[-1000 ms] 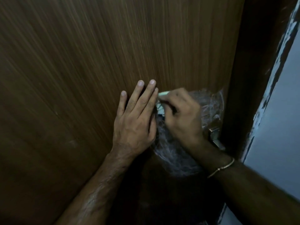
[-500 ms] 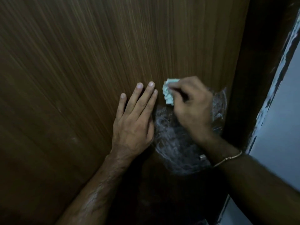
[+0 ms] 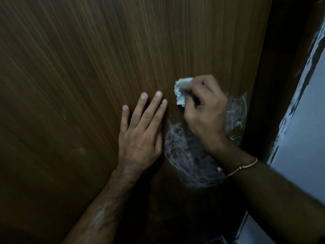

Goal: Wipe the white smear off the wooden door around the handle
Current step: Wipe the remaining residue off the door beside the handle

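Wiping is under way on the wooden door [image 3: 88, 85], with most of the white smear [image 3: 184, 152] not yet removed. The smear forms a roughly oval patch of swirled streaks near the door's right edge, its long axis running from lower left to upper right; a second visible portion [image 3: 235, 117] shows beyond the right wrist.

Right hand [image 3: 204, 106]: fingers curled and clamped on a crumpled pale tissue [image 3: 181, 93], which is pressed against the wood at the upper left margin of the smear. Hand and wrist cover the centre of the patch, so the handle itself cannot be made out (only a small metallic glint [image 3: 218, 169] shows below the wrist, just beside the thin bracelet [image 3: 246, 166]).

Left hand [image 3: 140, 134]: laid flat on the door with fingers straight and slightly spread, holding nothing, just left of the smear. The two hands are close but apart.

Governing relation: the bulk of the residue lies below and to the right of the tissue, toward the person. The right hand is the nearer one and already carries the wiping material. In my judgement the next stroke should draw the tissue downward and rightward along the patch's long axis, with the left hand bracing the panel. A pale wall [image 3: 302, 129] borders the dark frame on the right.
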Demonstrator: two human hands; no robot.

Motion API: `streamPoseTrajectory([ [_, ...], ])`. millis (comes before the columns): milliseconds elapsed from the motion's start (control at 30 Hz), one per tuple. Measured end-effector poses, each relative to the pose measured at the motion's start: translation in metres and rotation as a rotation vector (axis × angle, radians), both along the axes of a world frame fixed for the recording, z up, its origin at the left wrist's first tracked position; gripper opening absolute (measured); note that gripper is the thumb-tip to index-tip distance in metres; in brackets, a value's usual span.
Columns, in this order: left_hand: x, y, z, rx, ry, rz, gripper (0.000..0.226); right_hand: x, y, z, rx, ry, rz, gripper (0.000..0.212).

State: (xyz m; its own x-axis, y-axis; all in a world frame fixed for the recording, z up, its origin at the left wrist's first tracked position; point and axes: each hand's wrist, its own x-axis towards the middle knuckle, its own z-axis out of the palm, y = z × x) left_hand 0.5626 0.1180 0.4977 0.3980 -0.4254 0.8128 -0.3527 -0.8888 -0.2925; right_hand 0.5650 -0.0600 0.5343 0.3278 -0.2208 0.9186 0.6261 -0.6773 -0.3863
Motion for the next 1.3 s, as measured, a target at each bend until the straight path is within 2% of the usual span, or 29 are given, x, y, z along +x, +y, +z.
streamPoseTrajectory([
  [133,0.003,0.003,-0.005,-0.023,-0.028,0.006,0.053,-0.022,0.021,-0.053,-0.203,0.136,0.090,0.019],
  [200,0.004,0.005,-0.008,-0.022,-0.036,0.002,0.054,-0.017,0.020,-0.046,-0.144,0.122,0.114,0.018],
  [300,0.004,0.005,-0.010,-0.025,-0.044,0.002,0.054,0.000,0.018,-0.013,-0.015,-0.012,0.041,0.016],
  [367,0.003,0.005,-0.010,-0.025,-0.040,0.002,0.054,0.001,0.020,-0.016,-0.017,-0.029,0.028,0.015],
  [500,0.004,0.008,-0.011,-0.011,-0.029,-0.005,0.055,-0.031,0.038,-0.083,-0.209,0.189,0.054,0.022],
  [567,0.004,0.009,-0.012,-0.019,-0.030,-0.009,0.053,-0.034,0.042,-0.087,-0.183,0.235,0.070,0.022],
  [667,0.003,0.010,-0.016,-0.034,-0.034,-0.021,0.052,-0.014,0.037,-0.046,0.003,0.116,0.020,0.017],
  [733,0.004,0.012,-0.019,-0.033,-0.047,-0.026,0.053,-0.005,0.035,-0.031,0.043,0.034,-0.014,0.014],
  [800,0.005,0.012,-0.019,-0.033,-0.050,-0.031,0.053,-0.011,0.038,-0.050,-0.036,0.085,-0.001,0.014],
  [867,0.005,0.011,-0.018,-0.027,-0.045,-0.031,0.054,-0.028,0.049,-0.087,-0.143,0.231,0.012,0.017],
  [933,0.003,0.012,-0.017,-0.021,-0.033,-0.020,0.056,-0.039,0.052,-0.104,-0.160,0.321,0.041,0.017],
  [1067,-0.001,0.013,-0.014,-0.012,-0.012,-0.016,0.057,-0.019,0.046,-0.056,0.005,0.154,0.091,0.016],
  [1133,-0.003,0.011,-0.013,-0.022,-0.004,-0.005,0.060,-0.009,0.043,-0.040,0.019,0.069,0.097,0.014],
  [1300,-0.005,0.007,-0.016,-0.035,0.031,0.060,0.062,-0.032,0.034,-0.089,-0.151,0.245,0.141,0.018],
])
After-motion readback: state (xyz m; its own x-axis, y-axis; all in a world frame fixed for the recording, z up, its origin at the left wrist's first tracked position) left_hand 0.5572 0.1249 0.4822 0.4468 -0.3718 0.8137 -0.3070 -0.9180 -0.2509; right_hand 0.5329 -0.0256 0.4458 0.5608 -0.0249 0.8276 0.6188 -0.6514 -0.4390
